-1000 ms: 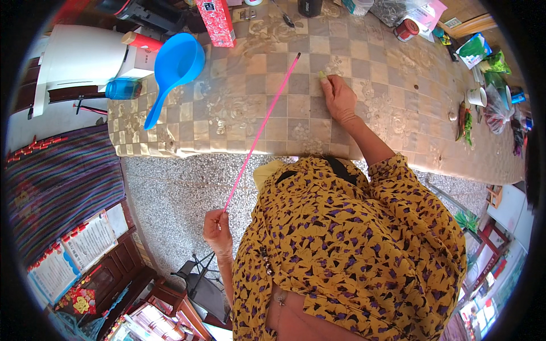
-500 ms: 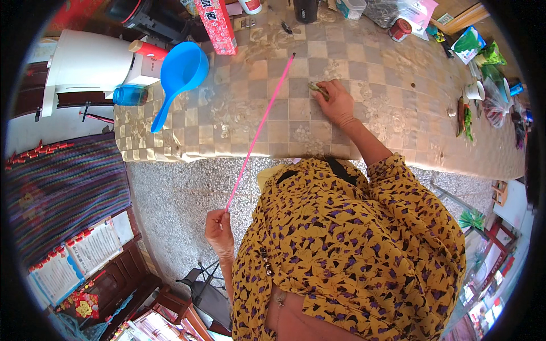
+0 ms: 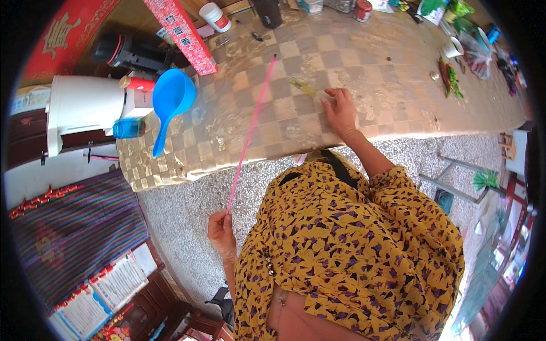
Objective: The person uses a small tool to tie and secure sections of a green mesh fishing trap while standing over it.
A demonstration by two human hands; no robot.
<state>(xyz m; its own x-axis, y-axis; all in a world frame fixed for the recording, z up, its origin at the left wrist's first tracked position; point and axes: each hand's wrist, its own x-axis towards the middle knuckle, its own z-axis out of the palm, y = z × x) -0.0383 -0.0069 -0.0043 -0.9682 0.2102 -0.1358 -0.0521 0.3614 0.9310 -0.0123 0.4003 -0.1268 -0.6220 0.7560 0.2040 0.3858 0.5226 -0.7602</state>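
Observation:
A long, thin pink stick (image 3: pixel 253 125) with a dark tip slants up over the table edge. Its lower end is pinched in my left hand (image 3: pixel 222 234), which is beside my body above the floor. My right hand (image 3: pixel 342 111) is over the tablecloth, its fingers apart and nothing in them. Just beyond its fingertips is a small yellow-green strip (image 3: pixel 302 86), apart from the hand. It is blurred, so I cannot tell its exact kind.
On the left stand a blue ladle (image 3: pixel 173 92), a blue jar (image 3: pixel 128 128) and a white appliance (image 3: pixel 85 108). A tall red patterned box (image 3: pixel 181 35) and a dark tumbler (image 3: pixel 267 12) are farther back. Peppers (image 3: pixel 450 79) and a white cup (image 3: pixel 453 48) lie toward the right.
My right hand has let go of the yellow-green strip and drawn back from it, opening its fingers. My left hand still holds the pink stick. The whole view has shifted and turned slightly.

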